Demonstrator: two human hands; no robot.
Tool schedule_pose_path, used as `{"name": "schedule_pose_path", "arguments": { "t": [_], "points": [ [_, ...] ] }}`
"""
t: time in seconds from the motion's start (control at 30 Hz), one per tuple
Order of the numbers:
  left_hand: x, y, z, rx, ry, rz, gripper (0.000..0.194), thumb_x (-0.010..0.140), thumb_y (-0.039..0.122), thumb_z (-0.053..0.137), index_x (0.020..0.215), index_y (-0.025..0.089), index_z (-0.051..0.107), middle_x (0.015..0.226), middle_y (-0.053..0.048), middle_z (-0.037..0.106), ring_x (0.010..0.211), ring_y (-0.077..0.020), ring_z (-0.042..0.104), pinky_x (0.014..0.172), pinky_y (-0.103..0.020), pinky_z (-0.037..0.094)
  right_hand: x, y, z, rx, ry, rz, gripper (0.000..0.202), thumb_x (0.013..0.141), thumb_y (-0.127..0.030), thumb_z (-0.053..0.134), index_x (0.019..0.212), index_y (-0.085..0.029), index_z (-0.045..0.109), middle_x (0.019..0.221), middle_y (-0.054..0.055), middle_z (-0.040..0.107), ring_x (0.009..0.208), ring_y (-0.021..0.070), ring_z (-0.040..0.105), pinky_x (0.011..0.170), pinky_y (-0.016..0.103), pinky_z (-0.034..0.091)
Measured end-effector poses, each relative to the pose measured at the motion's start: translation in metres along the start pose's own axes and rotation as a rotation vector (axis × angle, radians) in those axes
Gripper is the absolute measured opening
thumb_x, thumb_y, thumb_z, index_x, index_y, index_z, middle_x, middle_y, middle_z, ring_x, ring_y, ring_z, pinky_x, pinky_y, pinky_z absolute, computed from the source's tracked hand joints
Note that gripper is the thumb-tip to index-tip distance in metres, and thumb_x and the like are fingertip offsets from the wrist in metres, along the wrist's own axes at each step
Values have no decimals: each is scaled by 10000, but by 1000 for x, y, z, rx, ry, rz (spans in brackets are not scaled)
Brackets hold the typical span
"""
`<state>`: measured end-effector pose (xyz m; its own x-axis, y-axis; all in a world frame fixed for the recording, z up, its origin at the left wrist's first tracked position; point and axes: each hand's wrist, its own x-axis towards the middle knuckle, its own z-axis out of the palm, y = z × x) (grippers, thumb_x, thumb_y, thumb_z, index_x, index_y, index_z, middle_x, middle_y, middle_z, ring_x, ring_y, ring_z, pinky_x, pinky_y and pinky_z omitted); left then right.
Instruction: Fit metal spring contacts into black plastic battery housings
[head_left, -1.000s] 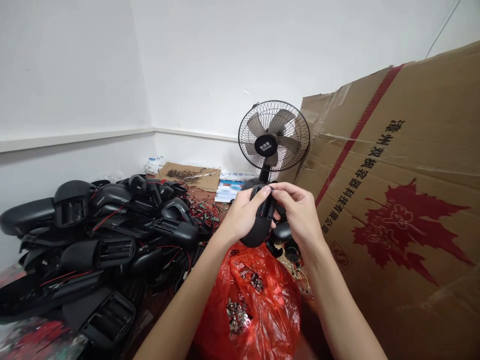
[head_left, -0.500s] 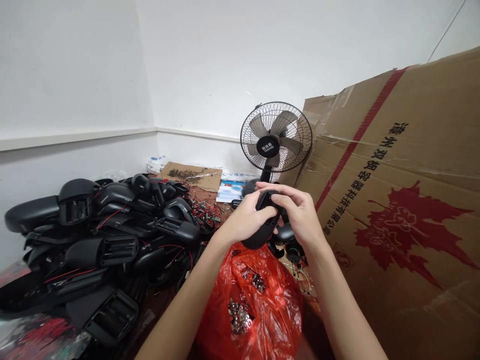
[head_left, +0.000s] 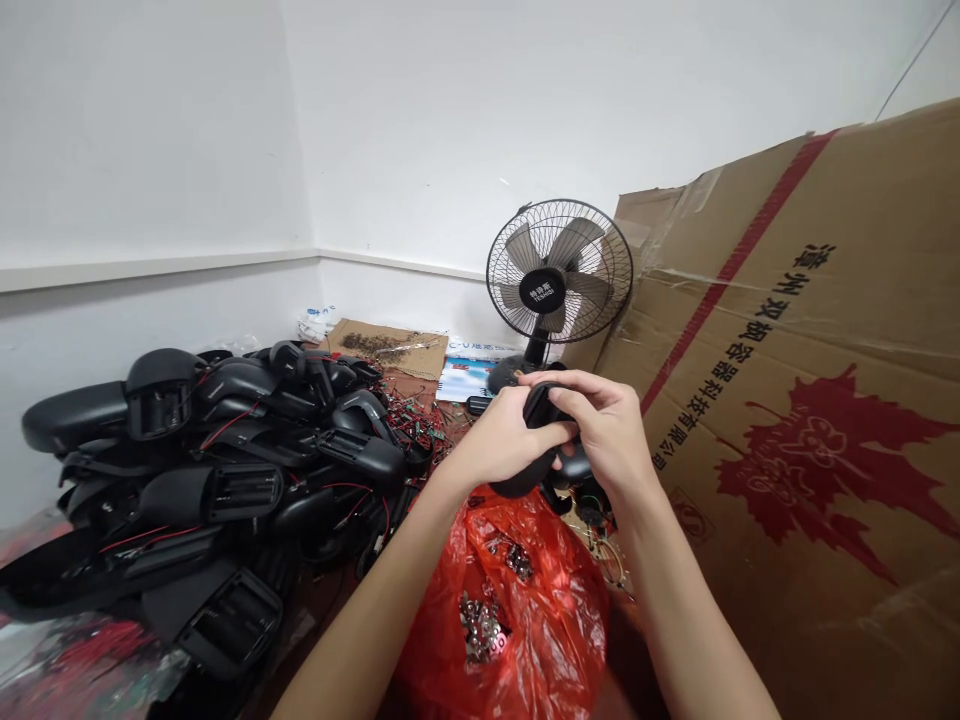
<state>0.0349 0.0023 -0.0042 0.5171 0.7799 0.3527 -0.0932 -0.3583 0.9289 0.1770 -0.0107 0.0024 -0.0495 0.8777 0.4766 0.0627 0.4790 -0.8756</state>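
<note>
Left grip (head_left: 504, 437) and right grip (head_left: 606, 422) clasp a rounded black plastic housing (head_left: 519, 481)
Held by the crinkled red bag's (head_left: 559, 625) far end.

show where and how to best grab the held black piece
Take the black piece by its rounded lower end, probably best from below: the left hand and right hand cover much of its upper part, leaving that end mostly uncovered.
</note>
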Motion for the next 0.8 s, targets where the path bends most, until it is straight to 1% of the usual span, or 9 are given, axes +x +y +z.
{"name": "schedule_pose_path", "arguments": {
  "t": [0.1,0.2,0.37,0.5,0.57,0.67,0.8],
  "points": [
    [1,-3,0,2,13,15,95,832,178,665,752,132,644,671,-49,681,586,-156,646,611,-290,531,-1,2,0,-4,10,-1,207,865,-319,690,972,-215,833,1069,74,790,387,99,555,275,218,472],
    [1,-3,-1,-15,3,4,102,837,183,661,749,135,643,668,-44,674,587,-153,643,617,-292,534,0,3,-2,-15,-1,-6,201,859,-328,716,978,-219,836,1034,71,794,391,109,567,277,224,480],
    [-1,-2,-5,-21,-36,-4,101,844,199,666,766,137,646,702,-41,673,585,-140,639,618,-287,534,3,4,-7,-44,-36,-55,197,865,-360,749,986,-233,840,1009,69,795,376,104,558,298,234,503],
    [-2,0,-7,-55,-38,-5,90,840,203,675,788,138,644,715,-41,678,594,-143,643,622,-291,535,2,2,-6,-52,-73,-81,217,895,-380,731,1033,-246,831,1065,73,791,395,107,574,308,234,509],
    [-2,1,-7,-53,-41,5,101,847,206,672,782,131,653,711,-44,679,601,-142,640,629,-289,532,0,0,-4,-64,-57,-112,211,914,-366,705,1044,-252,826,1106,69,785,396,99,571,307,225,506],
    [-2,4,-6,-49,-66,35,124,856,203,664,756,129,657,689,-42,676,608,-141,637,641,-283,527,-3,-1,-1,-92,-13,-151,209,929,-339,670,1030,-240,823,1083,63,787,389,91,566,294,208,492],
    [-2,4,-5,-31,-69,72,105,849,169,658,751,138,641,656,-21,671,610,-140,635,660,-281,527,-5,-1,0,-94,-1,-139,202,915,-322,673,1012,-225,821,1032,56,784,391,106,584,277,221,503]
  ]
}}
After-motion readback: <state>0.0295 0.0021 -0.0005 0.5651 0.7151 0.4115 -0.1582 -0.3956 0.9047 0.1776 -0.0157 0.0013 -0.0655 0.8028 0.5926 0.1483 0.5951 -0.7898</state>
